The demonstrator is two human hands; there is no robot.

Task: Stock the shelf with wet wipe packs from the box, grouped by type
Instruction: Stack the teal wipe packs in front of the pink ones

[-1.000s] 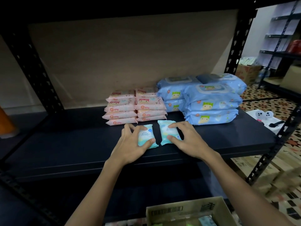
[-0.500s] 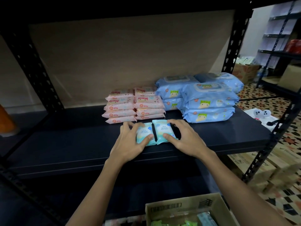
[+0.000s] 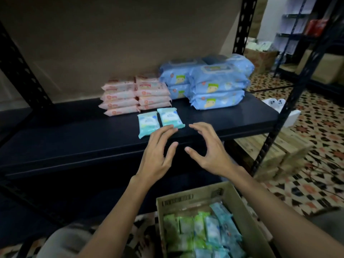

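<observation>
- The cardboard box (image 3: 240, 205) stands nearest, low and in front of the person, under the right forearm. It holds many small packs on edge: green packs (image 3: 178, 229) on its left side, teal-blue packs (image 3: 221, 228) on its right side.
- For the next pick, in my judgement, the box lies below and behind both grips, so the hands must come back and down. The right hand (image 3: 210, 151) is nearer to the box and above the teal-blue side.
- Both grips are empty. The left hand (image 3: 158, 155) has its fingers spread and nearly straight; the right hand has its fingers loosely bent, holding nothing. Both are in front of the shelf's edge.
- On the shelf (image 3: 74, 138), just beyond the left fingertips, two small teal packs (image 3: 160, 121) lie flat side by side, touching, with the long axis running front to back.
- Behind them are two stacks of pink packs (image 3: 135, 95), close together.
- To the right of these are stacks of big blue packs (image 3: 208, 82), reaching to the back of the shelf.
</observation>
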